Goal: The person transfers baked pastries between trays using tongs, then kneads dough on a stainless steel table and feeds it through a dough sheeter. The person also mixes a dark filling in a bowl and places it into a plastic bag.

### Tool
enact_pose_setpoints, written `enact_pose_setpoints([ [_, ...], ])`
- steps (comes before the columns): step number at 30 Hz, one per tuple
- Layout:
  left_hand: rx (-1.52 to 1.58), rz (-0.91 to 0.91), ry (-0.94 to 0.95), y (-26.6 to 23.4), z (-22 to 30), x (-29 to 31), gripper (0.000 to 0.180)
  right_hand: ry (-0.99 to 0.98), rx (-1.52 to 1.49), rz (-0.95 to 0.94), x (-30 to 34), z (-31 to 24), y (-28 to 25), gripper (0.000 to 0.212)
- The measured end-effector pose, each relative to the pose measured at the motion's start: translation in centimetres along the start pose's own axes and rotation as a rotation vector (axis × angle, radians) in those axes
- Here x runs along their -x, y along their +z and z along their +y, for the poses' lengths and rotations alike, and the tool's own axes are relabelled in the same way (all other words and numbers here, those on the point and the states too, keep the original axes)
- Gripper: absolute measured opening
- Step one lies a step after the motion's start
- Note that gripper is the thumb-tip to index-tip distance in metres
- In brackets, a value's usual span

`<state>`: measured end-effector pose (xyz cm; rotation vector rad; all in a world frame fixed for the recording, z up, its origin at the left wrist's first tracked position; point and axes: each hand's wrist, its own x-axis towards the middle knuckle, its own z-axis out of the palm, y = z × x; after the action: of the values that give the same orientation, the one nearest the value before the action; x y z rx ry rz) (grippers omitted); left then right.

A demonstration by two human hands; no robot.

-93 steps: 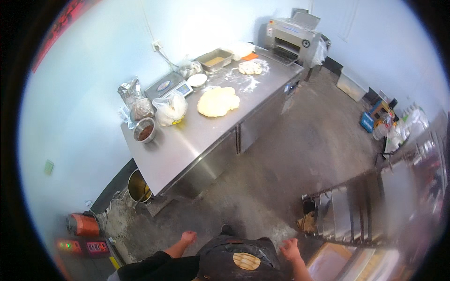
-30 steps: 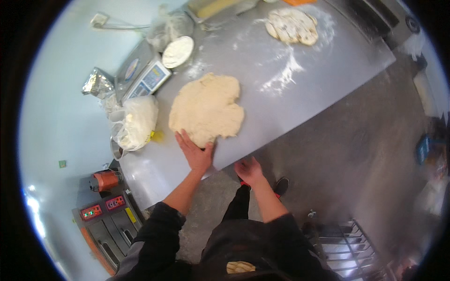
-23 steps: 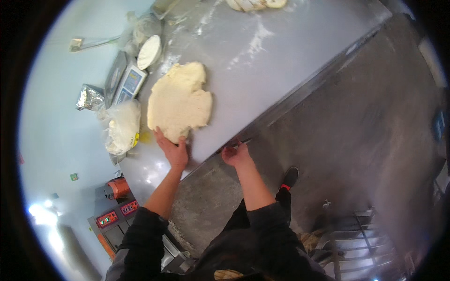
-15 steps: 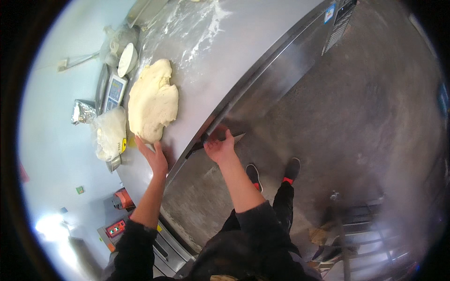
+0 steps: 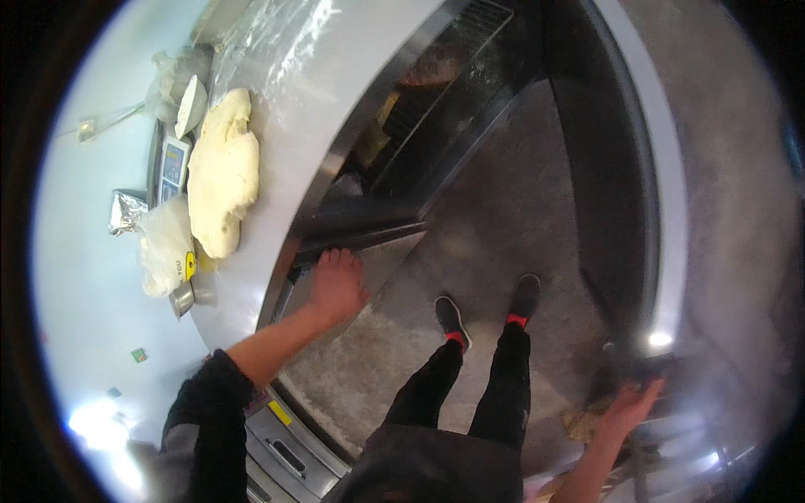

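Note:
My right hand (image 5: 629, 407) is at the far end of a swung-out cabinet door (image 5: 673, 218), at the lower right. Its fingers are closed around the end of the door, though part of the grip is dark. Near the counter's front, my left hand (image 5: 338, 285) has its fingers bent over the dark edge of a second, narrow door (image 5: 369, 239) that stands ajar. Between the doors gapes the dark inside of the under-counter cabinet (image 5: 453, 168), with a wire shelf (image 5: 419, 109) and some blurred items. A large slab of pale dough (image 5: 222, 176) lies on the steel counter (image 5: 293, 109).
Along the wall stand a scale (image 5: 173, 168), a white bowl (image 5: 192, 106), a plastic bag (image 5: 165, 247), a foil-wrapped block (image 5: 127, 211) and a metal cup (image 5: 182, 298). Steel drawers (image 5: 289, 453) are at the lower left. A rack (image 5: 696, 453) stands behind at lower right.
The big cabinet door has swung open, baring the shelf inside. My right hand has moved far right with it. My left hand has left the dough's near edge and dropped to the narrow door.

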<state>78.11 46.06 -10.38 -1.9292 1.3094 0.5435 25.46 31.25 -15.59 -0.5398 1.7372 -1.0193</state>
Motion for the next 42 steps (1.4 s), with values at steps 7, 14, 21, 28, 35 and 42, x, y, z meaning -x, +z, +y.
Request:
enact_pose_setpoints([
  [7,-0.227,-0.028,-0.093,1.6,3.3,-1.3,0.072,-0.802,-0.069,0.077,-6.2,1.3,3.0,0.066],
  [14,0.185,-0.248,0.155,4.8,20.2,12.5,0.084,-0.791,0.24,0.203,-8.0,5.3,1.7,0.068],
  [21,1.06,-0.272,0.052,6.6,25.7,21.5,0.088,-1.05,0.575,0.407,-5.4,4.4,2.6,0.045],
  [28,1.283,-0.061,-0.031,8.6,27.3,23.2,0.086,-0.767,0.335,-0.702,13.7,9.2,15.0,0.015],
  [35,1.535,0.095,-0.046,11.3,30.5,23.8,0.089,-1.135,0.383,-1.435,29.9,20.5,36.2,0.024],
  [42,1.721,0.674,-0.368,12.4,34.0,22.9,0.08,-1.609,1.41,-1.096,32.1,29.7,53.3,0.039],
])
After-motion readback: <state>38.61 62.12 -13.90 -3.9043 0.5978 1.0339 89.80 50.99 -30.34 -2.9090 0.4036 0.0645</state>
